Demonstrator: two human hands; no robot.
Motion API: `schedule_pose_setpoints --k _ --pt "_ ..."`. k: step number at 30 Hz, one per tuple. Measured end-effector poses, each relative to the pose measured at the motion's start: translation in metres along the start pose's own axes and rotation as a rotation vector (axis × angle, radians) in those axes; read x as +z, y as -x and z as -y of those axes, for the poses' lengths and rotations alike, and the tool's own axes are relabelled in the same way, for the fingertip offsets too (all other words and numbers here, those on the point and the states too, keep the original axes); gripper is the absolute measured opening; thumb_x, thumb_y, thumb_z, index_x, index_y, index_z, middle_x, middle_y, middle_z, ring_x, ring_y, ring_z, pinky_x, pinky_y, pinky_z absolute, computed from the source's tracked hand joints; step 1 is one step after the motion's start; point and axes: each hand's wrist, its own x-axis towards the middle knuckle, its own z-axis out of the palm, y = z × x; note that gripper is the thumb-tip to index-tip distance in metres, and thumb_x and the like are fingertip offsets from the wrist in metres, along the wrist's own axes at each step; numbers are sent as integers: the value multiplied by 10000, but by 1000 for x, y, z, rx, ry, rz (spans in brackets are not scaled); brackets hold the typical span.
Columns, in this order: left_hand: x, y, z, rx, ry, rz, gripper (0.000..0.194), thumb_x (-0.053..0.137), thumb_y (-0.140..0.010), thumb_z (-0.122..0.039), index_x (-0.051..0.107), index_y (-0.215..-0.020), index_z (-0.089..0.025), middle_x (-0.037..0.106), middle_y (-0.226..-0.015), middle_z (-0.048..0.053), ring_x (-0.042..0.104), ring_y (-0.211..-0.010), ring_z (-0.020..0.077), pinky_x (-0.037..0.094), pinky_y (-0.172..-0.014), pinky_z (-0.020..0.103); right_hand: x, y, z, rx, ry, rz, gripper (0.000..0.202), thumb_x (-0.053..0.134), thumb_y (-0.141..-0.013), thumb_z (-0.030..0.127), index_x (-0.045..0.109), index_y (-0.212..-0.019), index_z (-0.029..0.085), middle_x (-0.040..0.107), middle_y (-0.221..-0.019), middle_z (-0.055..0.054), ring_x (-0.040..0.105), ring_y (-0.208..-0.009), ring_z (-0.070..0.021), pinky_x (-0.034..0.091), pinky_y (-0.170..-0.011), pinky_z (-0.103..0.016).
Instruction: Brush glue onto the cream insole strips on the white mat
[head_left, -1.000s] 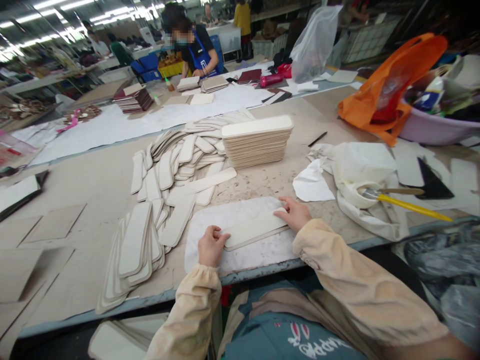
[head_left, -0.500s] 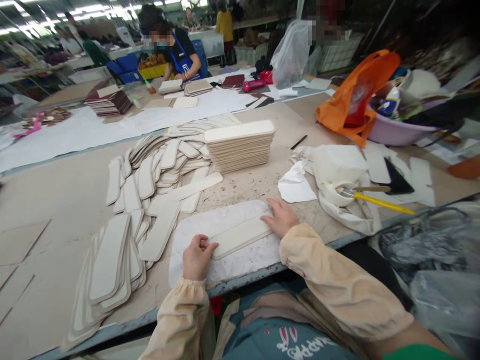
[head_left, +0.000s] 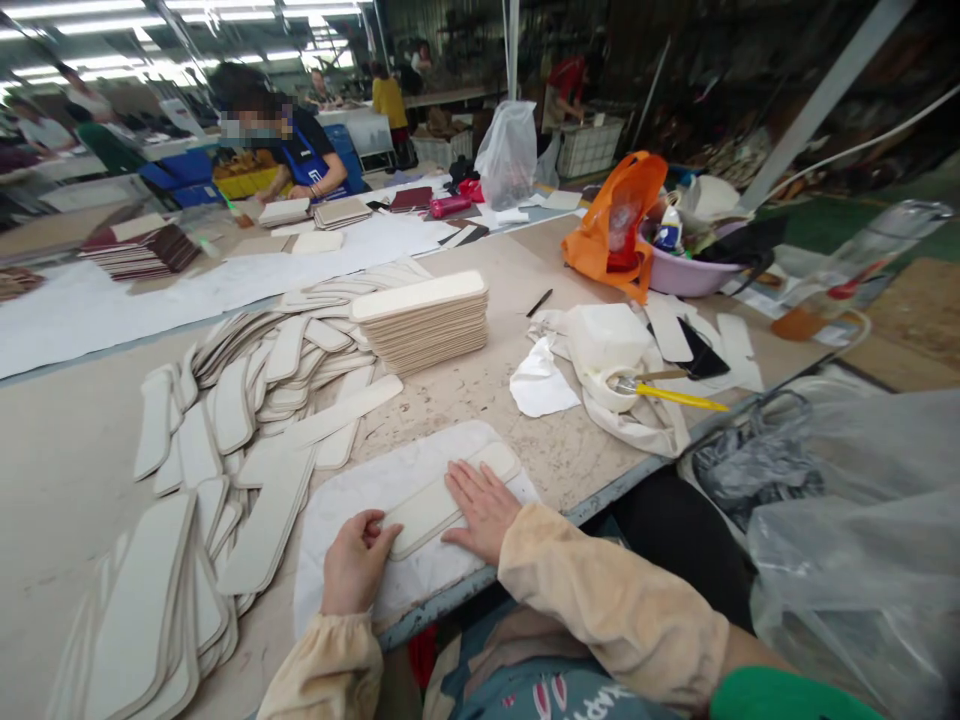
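Observation:
A long cream strip with rounded corners [head_left: 427, 515] lies on a white sheet [head_left: 337, 500] at the table's front edge. Thumb and fingers of my left hand [head_left: 357, 560] pinch the strip's left end. My right hand [head_left: 481, 508] rests flat on the strip's middle and right part, fingers stretched out. Behind the sheet stands a neat stack of similar strips [head_left: 427, 325]. Many loose strips [head_left: 142, 600] are spread in overlapping piles to the left.
To the right are a crumpled white paper [head_left: 541, 380], a white container [head_left: 611, 335] with a yellow-handled brush [head_left: 679, 397], an orange bag [head_left: 611, 225] and a purple basin [head_left: 686, 275]. A person in a blue apron [head_left: 307, 155] works across the table.
My right hand has moved from the strip's far right end inward and now lies flat on it. My left hand stays at the left end. The view has turned to the right.

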Motion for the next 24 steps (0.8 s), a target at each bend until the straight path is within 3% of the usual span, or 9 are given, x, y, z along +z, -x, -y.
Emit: schedule_pose_setpoints --k 5,10,14,17,20,24 --pt "-2 -4 -2 64 -115 4 364 543 -696 -500 589 -885 -192 608 -849 58 601 -734 212 473 -727 342 -12 18 -41 190 77 -24 791 396 -869 616 292 -1432 70 190 -1507 -147 131 -1397 -270 93 -1131 -489" --pt "-4 -5 -11 53 -164 32 269 546 -721 -422 548 -862 -193 594 -865 65 603 -850 227 447 -765 329 -15 25 -48 276 60 -38 772 442 -865 567 294 -1430 61 170 -1510 -157 141 -1394 -281 132 -1128 -472" --pt "-4 3 -19 26 -115 -49 138 572 -689 -321 507 -754 -216 561 -660 -6 588 -663 195 413 -630 294 -18 18 -52 281 -17 -41 658 520 -841 453 420 -1363 64 267 -1474 -186 235 -1366 -306 205 -1107 -488" --pt "3 11 -20 28 138 -147 126 584 -673 -297 505 -742 -228 521 -581 -45 558 -592 177 401 -605 285 -24 10 -66 292 -108 -95 550 563 -807 333 499 -1304 106 341 -1442 -183 355 -1314 -289 302 -1076 -451" --pt "7 18 -28 72 560 -180 229 654 -647 -360 549 -789 -215 565 -662 -25 574 -656 179 436 -631 285 -34 7 -78 266 -168 -166 620 589 -773 285 442 -1352 120 385 -1415 -186 372 -1303 -296 330 -1065 -450" --pt "-7 22 -66 89 920 -176 345 744 -603 -394 592 -836 -191 599 -741 -6 564 -708 159 439 -621 251 -56 8 -77 62 -237 -287 653 602 -770 325 411 -1378 184 424 -1398 -145 344 -1316 -308 302 -1065 -513"
